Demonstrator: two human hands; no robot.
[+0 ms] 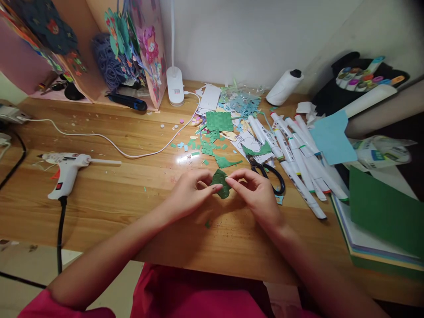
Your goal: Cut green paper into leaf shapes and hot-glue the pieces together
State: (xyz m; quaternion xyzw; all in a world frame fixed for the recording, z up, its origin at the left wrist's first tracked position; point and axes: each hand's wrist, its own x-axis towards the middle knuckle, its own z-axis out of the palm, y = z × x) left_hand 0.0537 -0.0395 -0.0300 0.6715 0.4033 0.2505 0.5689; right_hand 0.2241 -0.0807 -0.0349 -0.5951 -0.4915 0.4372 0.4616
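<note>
The left fingers (214, 189) and right fingers (237, 186) cover parts of the rim of the green cutout (224, 191). The blades of the scissors (261, 169) are lost among scraps. Print on the lamp base (175, 86) is too small to read. The top edge cuts off the shelf (88, 48); the left edge, the power strip (9, 114); the right edge, the green sheet (384, 207); the bottom edge, the left sleeve (59, 305).

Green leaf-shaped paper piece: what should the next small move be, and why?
I'd probably press the right edge of the green leaf-shaped paper piece with the right hand while the left hand steadies it: both hands pinch it, and its surface looks pieced from strips that could lift.
</note>
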